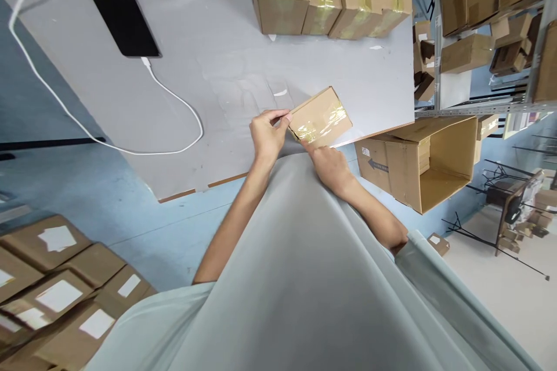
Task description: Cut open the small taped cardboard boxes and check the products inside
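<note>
My left hand (267, 136) pinches the small carton (321, 116)'s corner, likely steadying it against my right hand (334, 169)'s index at the edge; can't tell right grip.

The right hand (329, 167) hides a bit of the small tan cardboard box with shiny tape (321, 115). The view's top edge cuts off the long white cord (26, 53) and the row of taped brown cardboard boxes (285, 14).

Both hands (300, 151) touch the taped box (321, 117)
</note>
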Demonstrator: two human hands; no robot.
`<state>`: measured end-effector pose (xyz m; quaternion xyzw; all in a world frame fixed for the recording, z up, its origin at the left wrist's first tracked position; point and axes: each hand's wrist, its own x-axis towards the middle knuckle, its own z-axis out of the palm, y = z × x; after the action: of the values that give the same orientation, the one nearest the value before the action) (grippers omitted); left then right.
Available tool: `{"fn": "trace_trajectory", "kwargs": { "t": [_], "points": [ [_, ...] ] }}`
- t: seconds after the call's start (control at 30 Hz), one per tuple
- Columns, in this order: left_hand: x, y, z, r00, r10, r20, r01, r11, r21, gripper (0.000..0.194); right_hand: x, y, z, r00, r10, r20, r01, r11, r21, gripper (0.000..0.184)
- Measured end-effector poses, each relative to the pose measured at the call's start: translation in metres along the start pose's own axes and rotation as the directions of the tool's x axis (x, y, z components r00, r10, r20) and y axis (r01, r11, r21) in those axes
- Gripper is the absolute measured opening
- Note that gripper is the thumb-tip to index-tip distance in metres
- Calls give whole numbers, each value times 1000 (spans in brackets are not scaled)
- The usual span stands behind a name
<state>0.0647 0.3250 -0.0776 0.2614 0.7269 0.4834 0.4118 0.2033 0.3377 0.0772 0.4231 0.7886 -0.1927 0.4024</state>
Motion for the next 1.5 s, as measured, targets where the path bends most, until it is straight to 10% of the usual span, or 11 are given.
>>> {"fn": "trace_trajectory", "kwargs": {
  "t": [0.37, 0.6, 0.8, 0.97, 1.5],
  "points": [
    [1, -3, 2, 999, 45, -26, -44, 998, 45, 16, -23, 11, 9, 998, -17, 57, 19, 999, -37, 73],
    [3, -5, -1, 993, 104, -57, -95, 984, 149, 23, -45, 59, -17, 996, 9, -84, -2, 997, 83, 68],
    [-7, 33, 51, 896, 434, 95, -436, 816, 380, 27, -25, 130, -16, 959, 155, -237, -93, 964, 250, 69],
    [-3, 35, 94, 860, 468, 202, -508, 755, 414, 23, -3, 163, -10, 947, 83, -309, 2, 964, 265, 66],
    [3, 14, 94, 865, 472, 170, -492, 730, 475, 33, 51, 138, -29, 983, 3, -184, 2, 1000, 27, 73]
  ]
}}
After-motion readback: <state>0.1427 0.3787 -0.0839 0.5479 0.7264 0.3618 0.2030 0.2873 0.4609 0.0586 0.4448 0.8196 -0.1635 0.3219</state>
